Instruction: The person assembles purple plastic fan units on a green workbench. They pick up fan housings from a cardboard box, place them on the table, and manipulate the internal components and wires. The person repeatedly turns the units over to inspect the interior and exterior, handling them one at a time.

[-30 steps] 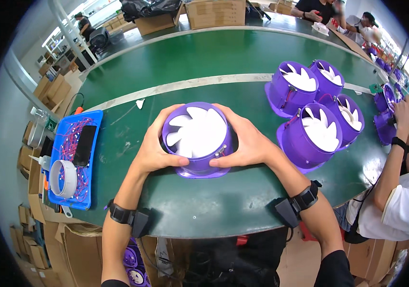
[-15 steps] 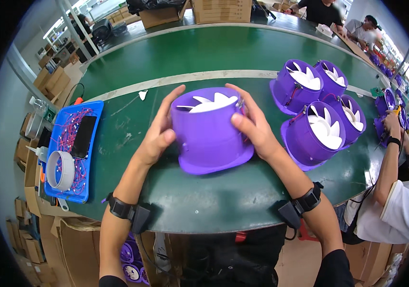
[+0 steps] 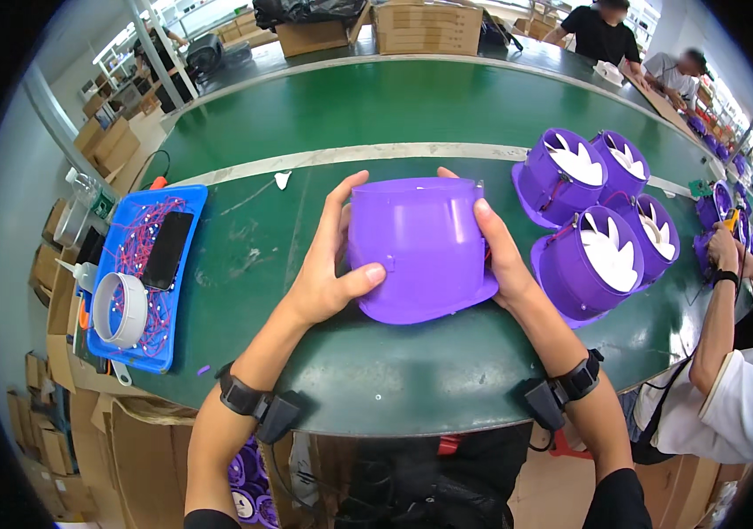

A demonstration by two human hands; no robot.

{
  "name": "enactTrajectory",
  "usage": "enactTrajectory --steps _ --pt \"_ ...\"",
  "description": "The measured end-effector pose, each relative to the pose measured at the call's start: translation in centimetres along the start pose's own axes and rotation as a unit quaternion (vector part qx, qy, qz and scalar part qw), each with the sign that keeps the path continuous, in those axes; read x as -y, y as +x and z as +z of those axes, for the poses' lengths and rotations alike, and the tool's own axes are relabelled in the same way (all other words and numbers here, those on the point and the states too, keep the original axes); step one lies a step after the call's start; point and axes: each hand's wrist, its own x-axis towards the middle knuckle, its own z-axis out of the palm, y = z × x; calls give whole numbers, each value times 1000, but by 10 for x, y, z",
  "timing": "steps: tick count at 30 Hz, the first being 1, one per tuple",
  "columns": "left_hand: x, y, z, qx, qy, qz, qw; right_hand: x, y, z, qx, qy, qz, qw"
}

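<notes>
Between my two hands is a purple fan housing (image 3: 419, 242), a round plastic tube with a wide flange at its lower end. My left hand (image 3: 328, 269) grips its left side, thumb across the front wall. Around the right side wraps my right hand (image 3: 501, 251), thumb near the upper rim. The housing tilts so its side wall shows and the inside is hidden. Right of my right hand stand several similar purple fan housings (image 3: 577, 273) with white fan blades (image 3: 610, 256) inside and thin wires on their sides.
On the left lies a blue tray (image 3: 167, 348) with red wires, a black phone (image 3: 168, 251) and a white ring (image 3: 121, 309). A white scrap (image 3: 283, 180) lies on the green table (image 3: 306, 106). A co-worker's arm (image 3: 718, 326) is at the right edge; cartons (image 3: 425, 28) stand at the back.
My hands have tipped the housing, so the white blades no longer show and its side wall faces me. In the picture, the whole scene sits slightly further right.
</notes>
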Motion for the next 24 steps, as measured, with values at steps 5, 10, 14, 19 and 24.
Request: enactTrajectory --steps 5,10,14,19,24 --pt "3 2 -2 -51 -3 13 999 9 -1 13 -26 -30 -30 999" --pt "7 4 3 -104 106 77 986 0 -2 14 -4 -144 -91 985" --pt "6 0 7 -101 184 77 975 1 -3 12 -20 -137 -103 985" --pt "7 7 -15 -46 32 60 997 8 -4 7 -12 48 -21 999" --pt "14 -1 -16 -14 -147 -63 987 9 -7 12 11 90 -41 995"
